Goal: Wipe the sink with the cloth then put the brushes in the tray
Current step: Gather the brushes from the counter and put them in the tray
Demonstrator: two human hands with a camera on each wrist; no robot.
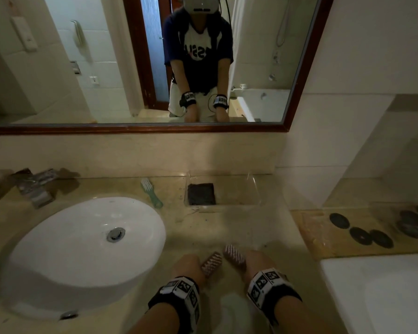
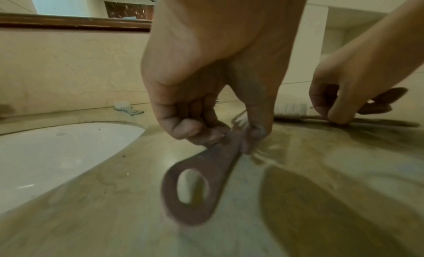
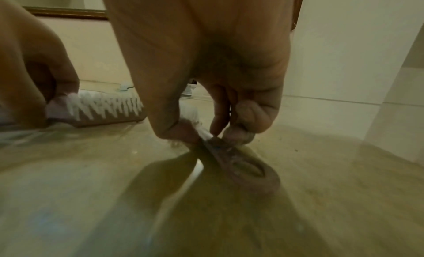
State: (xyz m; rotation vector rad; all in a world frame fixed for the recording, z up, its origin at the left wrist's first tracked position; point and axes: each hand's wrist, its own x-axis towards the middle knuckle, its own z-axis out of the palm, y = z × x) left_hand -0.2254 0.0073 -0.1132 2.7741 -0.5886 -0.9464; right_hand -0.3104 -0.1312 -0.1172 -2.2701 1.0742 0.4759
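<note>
Gripping a brush apiece, both hands sit low at the near edge of the counter (image 1: 227, 225), just right of the white sink (image 1: 82, 249). The left hand (image 1: 187, 266) pinches the narrow neck of a brown brush (image 2: 197, 184) between thumb and curled fingertips, its looped handle end pointing back toward the wrist and its white bristle head angled away and slightly right. The right hand (image 1: 255, 263) does the same with the second brown brush (image 1: 234, 256), thumb and fingers closed on the handle just above the loop; that brush looks barely off the counter, though the wrist views are too blurred to say whether either is touching.

Now the relation that matters: the clear tray (image 1: 253, 189) lies straight ahead, farther back against the wall, with a dark cloth (image 1: 201, 194) folded in its left half. The two bristle heads lean toward each other, each handle running roughly near to far. So the tray is along the brushes' length, not off to the side, and a forward carry would bring them in head first. The right hand appears marginally better lined up with the tray's open right half; the left sits more under the cloth side.

One more to mind: a pale green brush (image 1: 151, 192) rests on the counter at the far rim of the sink, just left of the tray, untouched. By my reading the wiping is done and the brush stage is under way.
</note>
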